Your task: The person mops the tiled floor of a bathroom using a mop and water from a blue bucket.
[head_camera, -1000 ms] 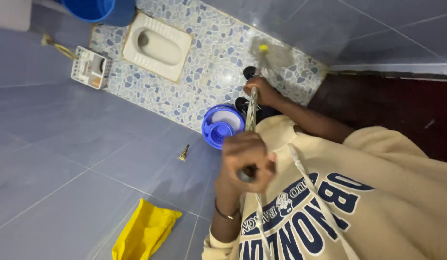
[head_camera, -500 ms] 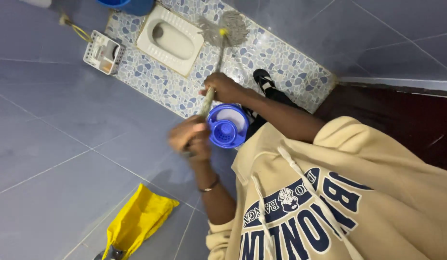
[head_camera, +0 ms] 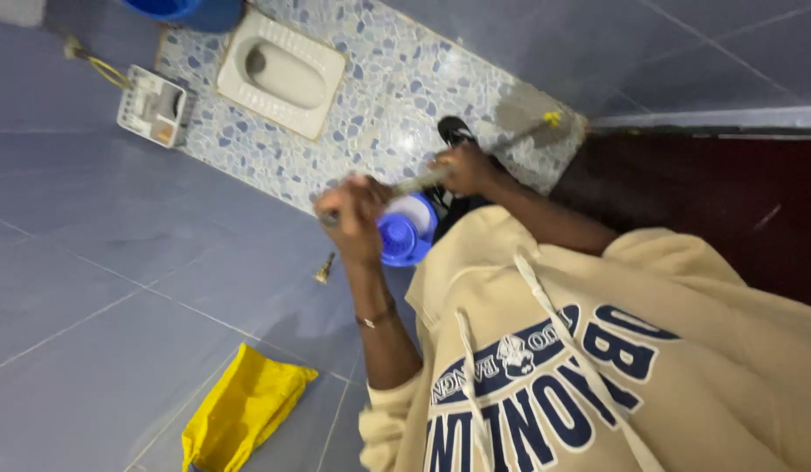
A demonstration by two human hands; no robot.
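Note:
Both of my hands hold a mop by its pale handle point(head_camera: 414, 183). My left hand point(head_camera: 353, 214) is closed around the upper end of the handle. Lower down the same shaft, near my black sandal point(head_camera: 454, 131), my right hand point(head_camera: 465, 169) grips it. The grey stringy mop head point(head_camera: 530, 114) lies on the blue pebble-patterned floor point(head_camera: 379, 96), close to the dark red strip at the right. A blue mop bucket with a wringer insert point(head_camera: 404, 234) stands just below the handle, between my hands.
A white squat toilet pan point(head_camera: 279, 70) is set in the patterned floor at the upper left. A white basket point(head_camera: 150, 107) and a blue tub point(head_camera: 187, 10) stand near it. A yellow bag point(head_camera: 244, 411) and a small brass fitting point(head_camera: 325, 269) lie on the grey tiles.
The mop head has swung from beside the toilet pan to the right, next to the dark red strip. Both hands kept their grip on the handle, which now lies flatter.

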